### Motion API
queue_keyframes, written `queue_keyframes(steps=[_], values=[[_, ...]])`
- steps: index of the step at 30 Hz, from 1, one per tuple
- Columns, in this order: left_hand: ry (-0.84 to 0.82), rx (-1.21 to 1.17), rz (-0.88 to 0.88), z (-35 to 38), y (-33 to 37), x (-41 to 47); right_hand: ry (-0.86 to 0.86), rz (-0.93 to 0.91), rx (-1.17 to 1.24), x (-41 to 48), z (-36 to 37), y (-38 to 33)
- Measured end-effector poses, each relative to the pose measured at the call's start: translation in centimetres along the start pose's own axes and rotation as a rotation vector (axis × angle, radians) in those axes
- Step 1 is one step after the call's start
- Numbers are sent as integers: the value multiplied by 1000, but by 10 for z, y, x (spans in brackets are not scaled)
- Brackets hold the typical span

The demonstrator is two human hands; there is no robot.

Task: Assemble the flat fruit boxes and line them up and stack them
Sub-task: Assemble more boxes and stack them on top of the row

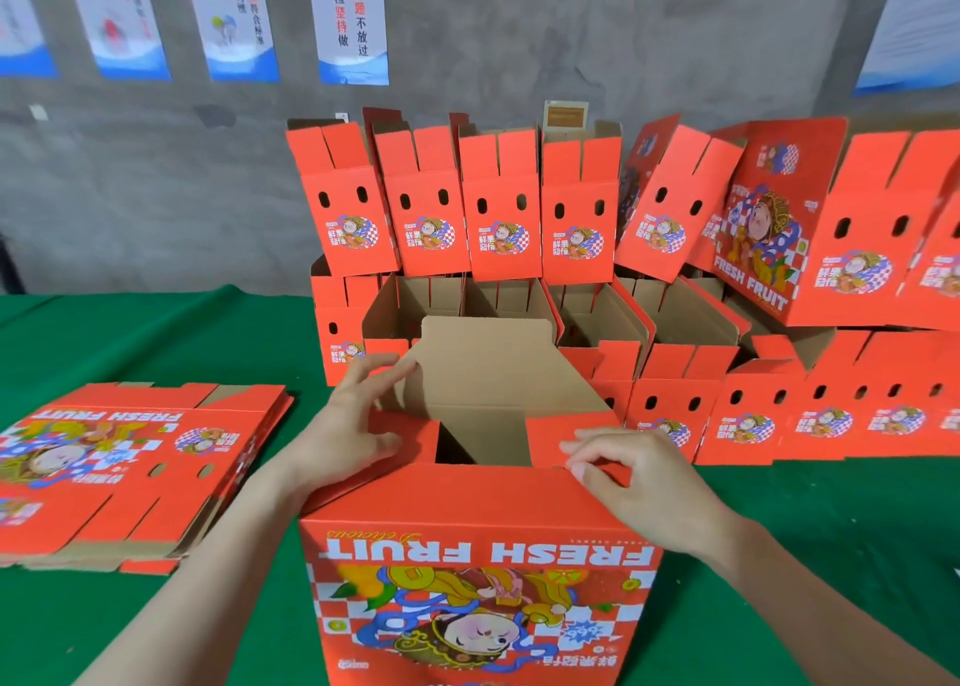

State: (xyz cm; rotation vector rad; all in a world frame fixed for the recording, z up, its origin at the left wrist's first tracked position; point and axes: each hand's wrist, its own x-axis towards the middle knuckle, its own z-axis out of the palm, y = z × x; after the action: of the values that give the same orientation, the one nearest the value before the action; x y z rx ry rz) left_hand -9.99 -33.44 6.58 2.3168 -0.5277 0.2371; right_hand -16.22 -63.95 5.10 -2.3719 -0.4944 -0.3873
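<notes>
A red fruit box stands in front of me with its print upside down and its end flaps partly folded. My left hand grips the left red flap, fingers over its edge by the brown far flap. My right hand presses the right red flap down with curled fingertips. A dark gap shows between the two side flaps. A pile of flat boxes lies to the left.
Assembled red boxes stand in two stacked rows behind, at the back of the green table; some at the right lean over. A grey wall with posters rises behind.
</notes>
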Motion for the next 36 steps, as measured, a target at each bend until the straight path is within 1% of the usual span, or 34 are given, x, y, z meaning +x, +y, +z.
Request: queue_keyframes(steps=[2, 4, 6, 9, 11, 13, 15, 17, 18, 21, 22, 23, 27, 36], values=[[68, -60, 55, -1, 1, -3, 99, -27, -17, 0, 3, -1], [123, -129, 35, -1, 3, -5, 213, -58, -28, -2, 5, -2], [142, -128, 6, -1, 4, -6, 303, -91, -41, -5, 5, -2], [135, -78, -17, -2, 7, -6, 331, -114, -50, -9, 5, -1], [111, -82, -50, -3, 10, -5, 300, -100, -21, -9, 3, -2], [46, -51, -81, -1, 12, -3, 263, -58, 27, -7, 0, -3], [-70, 84, -110, 1, 10, -1, 244, -5, 78, -1, -4, -7], [-140, 169, -183, 1, 9, 1, 208, 46, 41, 9, -6, -10], [-150, 173, -210, 0, 10, 2, 138, 78, -7, 16, -7, -11], [-186, 226, -243, 0, 12, 6, -210, 242, -99, 35, -9, -12], [-203, 272, -243, 2, 12, 8, -271, 278, -127, 41, -8, -12], [-217, 317, -242, 3, 12, 9, -297, 308, -152, 46, -6, -12], [-233, 387, -259, 7, 12, 11, -293, 364, -255, 53, 4, -12], [-195, 501, -268, 14, 16, 9, -223, 327, -369, 43, 14, -11]])
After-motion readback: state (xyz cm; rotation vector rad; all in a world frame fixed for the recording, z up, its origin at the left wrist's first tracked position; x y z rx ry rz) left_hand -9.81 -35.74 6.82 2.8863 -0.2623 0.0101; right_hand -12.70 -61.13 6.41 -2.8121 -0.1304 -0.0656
